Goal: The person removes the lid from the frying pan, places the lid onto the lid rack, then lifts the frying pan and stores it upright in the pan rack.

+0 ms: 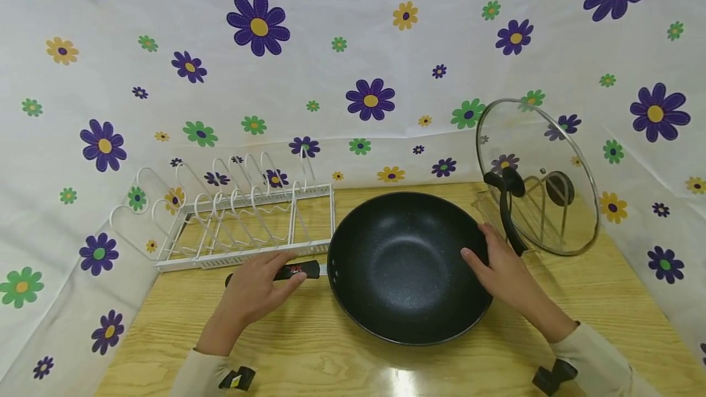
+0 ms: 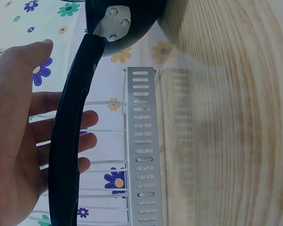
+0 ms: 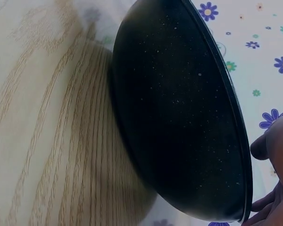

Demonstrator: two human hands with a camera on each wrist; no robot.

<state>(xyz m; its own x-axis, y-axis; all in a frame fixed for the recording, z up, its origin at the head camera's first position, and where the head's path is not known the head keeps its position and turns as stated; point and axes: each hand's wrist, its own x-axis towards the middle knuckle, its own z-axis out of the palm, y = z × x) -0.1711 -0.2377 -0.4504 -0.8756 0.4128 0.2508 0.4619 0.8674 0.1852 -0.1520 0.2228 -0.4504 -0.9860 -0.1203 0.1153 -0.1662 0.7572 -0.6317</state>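
Note:
A black wok (image 1: 410, 262) rests on the wooden table, its long handle (image 1: 298, 271) pointing left. My left hand (image 1: 256, 287) is around that handle. In the left wrist view, the fingers (image 2: 87, 118) of this hand lie loosely bent behind the handle (image 2: 66, 136), and the thumb stands away from it. My right hand (image 1: 504, 271) is at the wok's right rim, thumb over the inside and fingertips by the edge. From the right wrist, the wok's dark outer wall (image 3: 179, 108) fills the middle, with the right hand (image 3: 278, 160) partly cut off beside the rim.
A white wire rack (image 1: 248, 219) stands behind the left hand. At the right, a glass lid (image 1: 543, 182) with a black knob leans upright in a stand, next to a black curved utensil handle (image 1: 510, 219). A flowered sheet (image 1: 331, 78) hangs behind the table.

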